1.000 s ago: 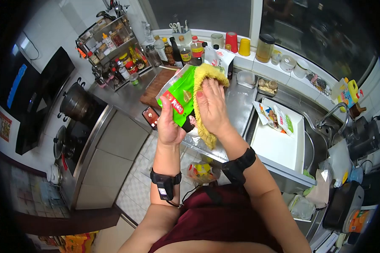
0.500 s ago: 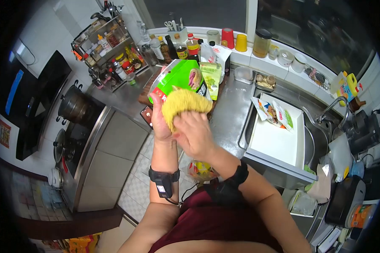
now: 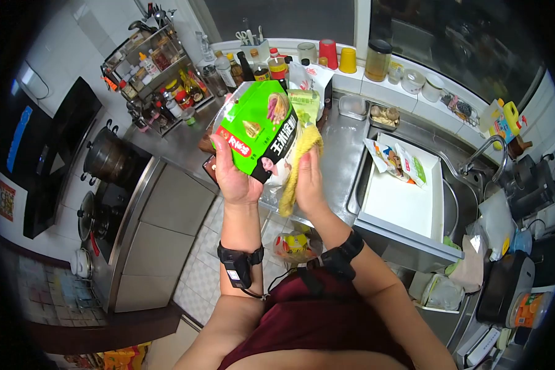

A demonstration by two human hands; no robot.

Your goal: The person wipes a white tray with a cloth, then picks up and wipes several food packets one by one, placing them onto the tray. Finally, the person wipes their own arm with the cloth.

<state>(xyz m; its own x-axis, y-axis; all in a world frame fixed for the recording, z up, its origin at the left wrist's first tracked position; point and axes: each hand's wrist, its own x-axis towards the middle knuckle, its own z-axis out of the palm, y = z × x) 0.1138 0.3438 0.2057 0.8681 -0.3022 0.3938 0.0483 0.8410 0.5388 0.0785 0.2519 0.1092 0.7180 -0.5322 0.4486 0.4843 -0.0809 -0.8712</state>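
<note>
The metal surface (image 3: 342, 154) runs along the window side, with the sink (image 3: 470, 206) to the right and a white tray (image 3: 407, 206) set over it, two small packets (image 3: 412, 168) lying at the tray's far end. Above the near part of the surface is the green packet (image 3: 253, 110), held up in the air, its long axis slanting from lower left to upper right and its top end tipped away from the person, the printed front facing up toward the camera. The left hand (image 3: 236, 183) is closed on its lower left part, thumb on the front and fingers behind. The right hand (image 3: 310, 185) holds a bunched yellow cloth (image 3: 295, 176) at the packet's right side; whether the cloth touches it there I cannot tell. Beyond, a row of bottles (image 3: 260, 71) and a white pouch (image 3: 319, 80) stand near the window, and a pale green pack (image 3: 309, 102) is partly covered by the packet. A phone (image 3: 210, 168) shows just beside the left hand. Large white characters on black read 玉米淀粉, next to a red label with white lettering too small to make out
</note>
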